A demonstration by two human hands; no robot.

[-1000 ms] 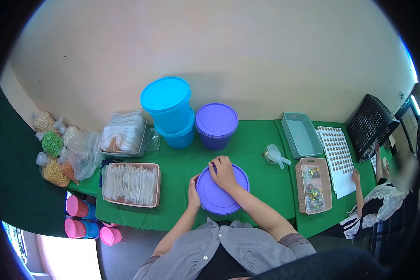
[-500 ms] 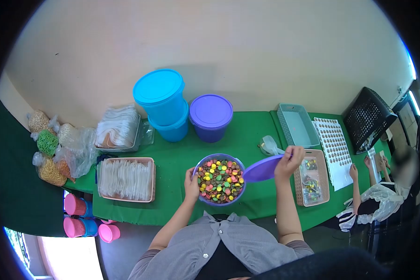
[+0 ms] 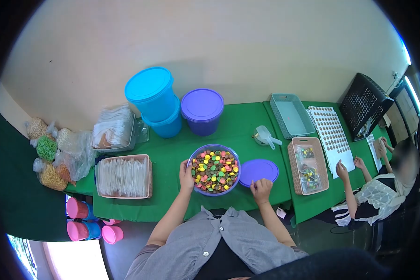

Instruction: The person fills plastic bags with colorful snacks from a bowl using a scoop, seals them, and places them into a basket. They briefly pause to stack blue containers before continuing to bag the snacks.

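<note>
A round purple tub [image 3: 196, 186] full of brown, yellow, green and pink button-shaped pieces [image 3: 214, 171] stands in front of me. My left hand [image 3: 186, 177] grips its left side, fingers around the rim. To the right of the tub, its round purple lid [image 3: 259, 171] lies flat on the green cloth. My right hand [image 3: 262, 189] is at the lid's front edge with curled fingers; the fingertips are partly hidden. Beyond the lid sits a clear plastic scoop [image 3: 267, 136] with its handle towards the right, resting by a small container.
Blue lidded tubs [image 3: 149, 86] are stacked behind, beside another purple tub [image 3: 202, 109]. Left are a basket of paper packets [image 3: 124, 177] and bagged snacks [image 3: 47, 144]. Right are a pink basket [image 3: 308, 165], a teal basket [image 3: 291, 115] and sticker sheets [image 3: 330, 137]. A co-worker [image 3: 382, 191] is at far right.
My right hand has brought the lid down from the tilted, raised position to flat on the cloth beside the tub. My left hand stays on the tub. The view has shifted slightly.
</note>
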